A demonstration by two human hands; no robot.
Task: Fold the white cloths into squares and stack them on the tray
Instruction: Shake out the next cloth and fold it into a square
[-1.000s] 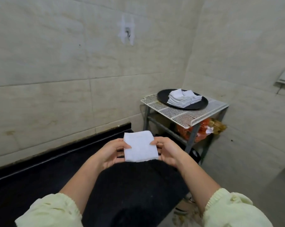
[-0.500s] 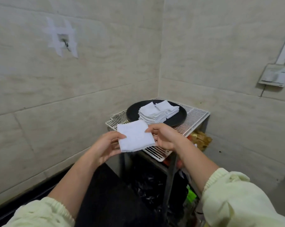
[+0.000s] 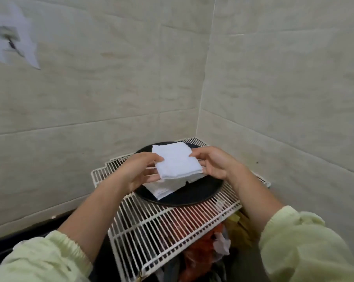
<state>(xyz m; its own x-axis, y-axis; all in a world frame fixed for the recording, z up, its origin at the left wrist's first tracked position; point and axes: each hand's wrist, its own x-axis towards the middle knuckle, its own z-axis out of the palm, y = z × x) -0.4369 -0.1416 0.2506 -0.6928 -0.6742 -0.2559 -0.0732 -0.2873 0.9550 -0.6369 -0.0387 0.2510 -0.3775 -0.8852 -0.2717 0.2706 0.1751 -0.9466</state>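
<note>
both hands hold one folded white cloth [image 3: 177, 162] flat over the black round tray [image 3: 187, 197]. the left hand [image 3: 138, 170] pinches the cloth's 9 o'clock edge and the right hand [image 3: 215, 163] its 3 o'clock edge, each with the thumb on top and the fingers curled beneath, so both grips are clamped on the cloth. it hangs directly over the stack of folded cloths [image 3: 165, 185] in the tray; whether it touches the top of that stack cannot be told.

the tray sits on the far half of a white wire rack [image 3: 161, 226], which is pushed into the corner where two tiled walls [image 3: 283, 88] meet at 12 o'clock. the rack's far and right edges run close to those walls, with little room behind the tray. toward 6 o'clock, open wire grid lies between the tray's near rim and the rack's near edge, and the forearms reach in over that side. the tray's rim at 6 o'clock shows as a bare dark band in front of the stack.

the tray holds only the white stack, whose near corner sticks out at 7 o'clock from under the held cloth. a faint mark on that corner is too blurred to read. under the rack, at 5 o'clock, lies a crumpled orange bag [image 3: 202, 251] with other wrappers. at 10 o'clock a wall hook [image 3: 10, 40] sits on a white patch, blurred. pale green sleeves [image 3: 300, 247] cover both arms at the frame's bottom.
</note>
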